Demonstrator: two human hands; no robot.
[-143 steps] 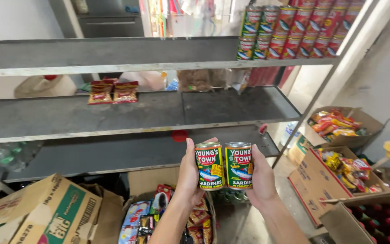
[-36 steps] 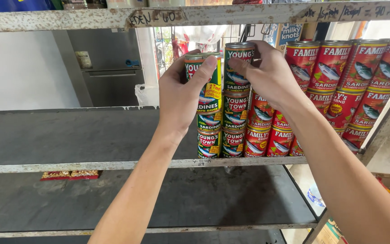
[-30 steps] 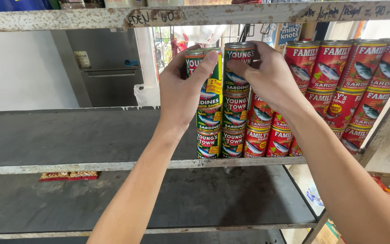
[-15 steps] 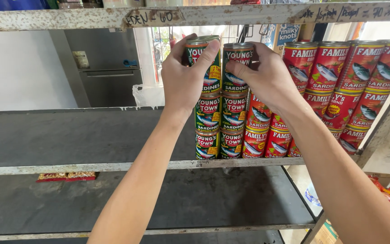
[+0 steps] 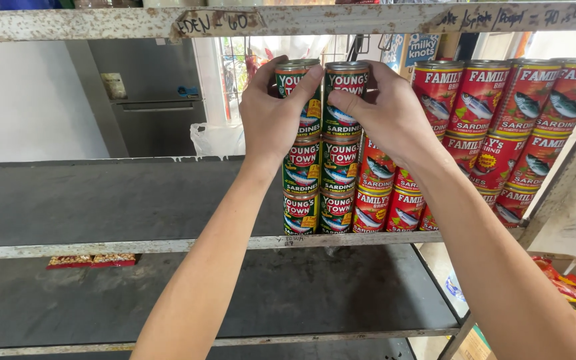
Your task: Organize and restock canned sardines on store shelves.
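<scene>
Left: a grey shelf [image 5: 101, 200], bare on this side, with a rusted rail [image 5: 68, 23] above and a lower shelf carrying flat red packets [image 5: 91, 261]. Centre: the left hand [image 5: 276, 110] has its fingers closed round the left can [image 5: 299, 97], thumb across the front; the right hand [image 5: 385, 110] grips the right can [image 5: 343, 97] likewise, fingers curled over its side. Both green-labelled cans sit at the top of two stacks [image 5: 321, 187], each apparently resting on the can beneath, side by side and touching, close under the rail. Right: red cans [image 5: 495, 113] stacked in rows to the shelf's upright, the nearest column just beside the right hand.

Risk, as a judgement: each column stands three high near the shelf's front edge, so a top can seated off-centre could slide when released and tip its column forward. The right hand's knuckles lie close to the red cans; a sideways withdrawal could knock them. Little clearance shows beneath the rail.
</scene>
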